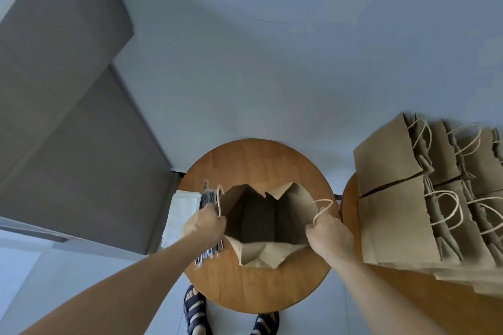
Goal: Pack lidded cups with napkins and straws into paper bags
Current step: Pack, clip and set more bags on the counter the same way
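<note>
Left grip (204, 226), right grip (328, 234): pinches on handled rims of upright paper bag (261, 217), mouth upward.

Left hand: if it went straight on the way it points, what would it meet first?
Probably the open paper bag, whose left rim the left hand holds; it would push into the bag's mouth. Depth is unclear.

- No text, label, brand, number or sign can be read anywhere.
- The open paper bag (261, 253) and the stacked bags (386, 160) show only plain brown paper.
</note>
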The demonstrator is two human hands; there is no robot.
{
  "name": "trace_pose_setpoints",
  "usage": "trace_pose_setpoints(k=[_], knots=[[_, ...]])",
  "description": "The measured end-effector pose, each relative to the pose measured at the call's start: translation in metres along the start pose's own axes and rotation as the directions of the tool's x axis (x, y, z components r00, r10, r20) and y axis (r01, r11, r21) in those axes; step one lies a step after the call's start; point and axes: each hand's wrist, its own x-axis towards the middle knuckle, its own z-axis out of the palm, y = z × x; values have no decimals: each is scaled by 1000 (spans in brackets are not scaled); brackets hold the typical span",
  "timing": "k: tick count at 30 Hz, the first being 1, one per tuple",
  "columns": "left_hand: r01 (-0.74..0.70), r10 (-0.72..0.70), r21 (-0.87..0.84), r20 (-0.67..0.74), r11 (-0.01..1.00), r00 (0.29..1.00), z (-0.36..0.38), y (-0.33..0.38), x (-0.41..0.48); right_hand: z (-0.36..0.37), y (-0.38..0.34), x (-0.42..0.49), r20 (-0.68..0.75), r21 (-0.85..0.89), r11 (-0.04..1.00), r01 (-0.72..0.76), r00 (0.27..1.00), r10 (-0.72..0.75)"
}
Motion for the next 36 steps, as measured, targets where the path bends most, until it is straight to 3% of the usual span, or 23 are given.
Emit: trace_pose_setpoints(k=[4,9,12,15,19,23,26,36], knots=[[-77,95,-96,205,992,974,23,12,1,10,-21,-9,160,160,981,106,978,-132],[-142,168,-101,333,985,928,17,13,6,9,-27,-13,287,147,980,132,943,-170],[-167,222,-156,482,974,848,0,11,6,4,-25,-13,315,175,975,137,930,-187],[-218,229,-88,552,972,802,-20,11,5,-4,-26,-14,383,215,967,138,899,-213],[-321,269,114,327,940,906,-60,26,4,-29,-35,-8,419,184,966,184,874,-247],[-333,329,269,61,904,942,-119,48,-3,-75,-72,9,233,102,940,325,911,-340],[-299,337,297,-87,907,937,-173,56,-13,-113,-117,19,111,90,895,436,889,-444],[-182,296,290,-421,940,857,-344,16,-58,-198,-302,-6,-50,-9,681,733,679,-732]])
